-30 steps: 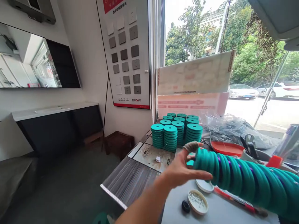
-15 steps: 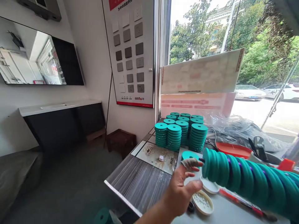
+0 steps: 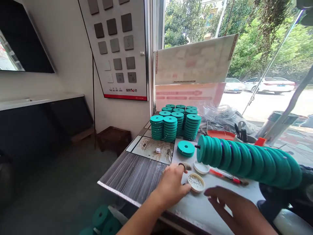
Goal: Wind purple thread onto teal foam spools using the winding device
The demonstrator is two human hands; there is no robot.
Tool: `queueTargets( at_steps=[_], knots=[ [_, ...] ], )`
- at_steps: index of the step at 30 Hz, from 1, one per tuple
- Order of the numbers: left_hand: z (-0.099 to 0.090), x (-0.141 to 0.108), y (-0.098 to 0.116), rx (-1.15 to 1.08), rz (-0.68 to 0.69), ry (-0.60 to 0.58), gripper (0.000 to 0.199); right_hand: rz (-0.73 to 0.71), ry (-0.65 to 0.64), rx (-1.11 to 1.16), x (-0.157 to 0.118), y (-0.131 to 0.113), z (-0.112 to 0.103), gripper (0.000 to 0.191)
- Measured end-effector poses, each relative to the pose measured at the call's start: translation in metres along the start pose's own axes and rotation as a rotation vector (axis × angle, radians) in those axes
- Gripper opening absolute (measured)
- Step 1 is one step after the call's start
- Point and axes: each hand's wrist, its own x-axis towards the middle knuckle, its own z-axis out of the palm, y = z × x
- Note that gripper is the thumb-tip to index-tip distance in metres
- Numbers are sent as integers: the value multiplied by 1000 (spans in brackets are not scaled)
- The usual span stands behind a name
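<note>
Just left of a round shallow dish of small white pieces (image 3: 196, 182) is my left hand (image 3: 172, 185), a wrapping on one finger, its fingers bent and their tips partly hidden. My right hand (image 3: 232, 206) reaches in from the lower right, fingers apart and holding nothing, close to the dish's right side. Above both hands, a long row of teal discs (image 3: 244, 160) lies threaded on a dark rod. A short stack of teal discs (image 3: 186, 148) rests behind a white lid (image 3: 201, 167).
Tall stacks of teal discs (image 3: 170, 129) stand at the back by the window. A red-handled tool (image 3: 225, 176) lies right of the lid. An orange tray (image 3: 221, 134), a cup of tools and plastic wrap are behind. More teal discs (image 3: 100, 213) are low at left.
The view has shifted right and down. My left hand has moved from the rod's end down beside the dish. My right hand has come into view.
</note>
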Motion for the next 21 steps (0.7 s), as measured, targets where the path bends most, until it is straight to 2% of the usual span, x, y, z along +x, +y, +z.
queueTargets(
  at_steps=[2,3,7,11,16,21],
  knots=[
    [1,-3,-2,-15,-49,2,33,60,53,-193,27,-1,3,25],
    [1,-5,-2,-20,-68,1,34,88,41,-289,38,-6,4,25],
    [2,-12,-1,-26,-74,-24,40,194,-128,-569,61,-33,2,26],
    [10,-11,1,3,-10,-18,46,188,-144,-665,65,-42,4,30],
    [21,-8,0,66,-16,-13,37,123,-91,-723,66,-32,12,33],
    [25,-9,-2,92,-33,13,41,93,-100,-763,66,-26,14,33]
  ],
)
